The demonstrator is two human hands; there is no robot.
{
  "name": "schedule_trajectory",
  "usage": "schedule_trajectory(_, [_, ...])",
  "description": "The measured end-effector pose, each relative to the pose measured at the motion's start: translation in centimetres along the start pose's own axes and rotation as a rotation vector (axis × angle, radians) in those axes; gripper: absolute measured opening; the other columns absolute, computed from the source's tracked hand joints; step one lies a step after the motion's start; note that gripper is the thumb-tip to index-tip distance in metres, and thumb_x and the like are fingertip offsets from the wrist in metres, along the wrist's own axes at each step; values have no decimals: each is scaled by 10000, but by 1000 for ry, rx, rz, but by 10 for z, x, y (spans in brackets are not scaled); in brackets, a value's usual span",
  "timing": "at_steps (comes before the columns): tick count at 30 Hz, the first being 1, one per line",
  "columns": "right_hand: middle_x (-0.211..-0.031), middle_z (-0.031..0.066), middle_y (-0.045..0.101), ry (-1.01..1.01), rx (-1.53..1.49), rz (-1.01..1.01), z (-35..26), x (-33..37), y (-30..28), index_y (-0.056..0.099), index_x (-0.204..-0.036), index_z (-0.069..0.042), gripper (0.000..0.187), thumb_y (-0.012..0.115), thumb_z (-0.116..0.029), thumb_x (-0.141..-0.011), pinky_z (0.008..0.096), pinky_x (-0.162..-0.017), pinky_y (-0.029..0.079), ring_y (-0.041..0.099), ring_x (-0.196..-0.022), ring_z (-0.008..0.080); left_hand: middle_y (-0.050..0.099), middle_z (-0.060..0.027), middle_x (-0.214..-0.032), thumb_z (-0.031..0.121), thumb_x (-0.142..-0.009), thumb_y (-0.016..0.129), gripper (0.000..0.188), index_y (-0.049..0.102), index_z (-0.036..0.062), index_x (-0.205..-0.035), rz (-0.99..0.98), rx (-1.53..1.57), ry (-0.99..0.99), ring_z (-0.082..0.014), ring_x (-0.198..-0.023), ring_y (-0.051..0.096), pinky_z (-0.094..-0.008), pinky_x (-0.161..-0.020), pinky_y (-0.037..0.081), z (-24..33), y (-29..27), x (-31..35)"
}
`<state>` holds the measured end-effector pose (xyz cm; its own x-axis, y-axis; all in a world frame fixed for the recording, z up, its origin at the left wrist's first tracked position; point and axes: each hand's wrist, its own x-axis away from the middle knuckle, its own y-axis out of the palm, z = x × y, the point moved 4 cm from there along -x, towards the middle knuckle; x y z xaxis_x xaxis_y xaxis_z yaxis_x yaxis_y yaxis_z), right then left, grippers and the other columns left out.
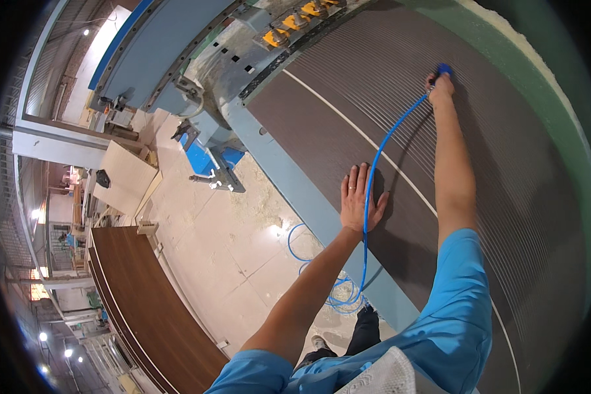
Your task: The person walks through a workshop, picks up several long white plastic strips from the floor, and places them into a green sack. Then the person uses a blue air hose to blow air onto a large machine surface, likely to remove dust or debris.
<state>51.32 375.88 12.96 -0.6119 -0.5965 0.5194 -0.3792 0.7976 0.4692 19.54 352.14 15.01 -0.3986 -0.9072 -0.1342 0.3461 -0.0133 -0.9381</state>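
Note:
My right hand [441, 87], at the end of an outstretched arm, is closed around a blue air blow gun [445, 68] over the far part of a dark grey grooved machine bed [407, 59]. From the gun a blue air hose [391, 131] curves back toward me and passes over my left wrist. Palm down, my left hand [356, 205] lies flat on the bed near its left edge, fingers spread, a ring on one finger. A pale strip [348, 121] runs lengthwise along the bed between my two hands.
Yellow tool holders [297, 21] line the machine's far end. A blue-grey gantry [148, 49] rises at the far left. Loose hose coils [347, 299] lie on the dusty floor by my feet. Brown panels [154, 308] are stacked at left, with pale boards [128, 174] beyond.

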Motion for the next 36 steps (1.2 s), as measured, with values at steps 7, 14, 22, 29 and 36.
schedule_trajectory(7, [-644,38,602,-13,439,-566,63,69,120,591,-909,-54,326,515,-355,-1007,302,-427,388,554,-504,127,317,-161,-1531,462,-936,460,715,305,12,-1470,-25,32,-19,-350,-1445,225,-476,-1190,146,-1,-4,1])
schedule_trajectory(14, [-639,88,629,-367,899,-414,71,149,128,587,-851,-15,400,484,-369,-1007,333,-480,459,602,-532,168,389,-160,-1483,465,-914,537,659,416,56,-1416,92,117,19,-359,-1419,275,-498,-1174,190,-8,2,9])
schedule_trajectory(22, [-753,129,667,-238,350,194,-22,210,-86,582,-888,56,495,395,-378,-1037,341,-506,465,630,-599,213,577,-160,-1258,410,-944,546,484,551,52,-1270,21,657,3,-325,-1212,521,-393,-1054,388,-35,-14,48])
schedule_trajectory(29, [-670,43,601,-11,516,-341,22,398,-238,547,-931,-92,374,435,-437,-1023,238,-414,382,564,-526,121,661,-53,-782,432,-991,507,405,599,60,-1126,-1034,1454,116,-143,-632,622,-293,-657,495,6,-58,410])
schedule_trajectory(36, [-619,4,561,101,1037,-518,131,692,-416,619,-1035,-76,366,542,-429,-978,263,-412,369,504,-478,87,687,-160,-905,372,-848,671,347,670,51,-983,-718,680,90,-334,-813,663,-417,-742,507,-149,-42,724])
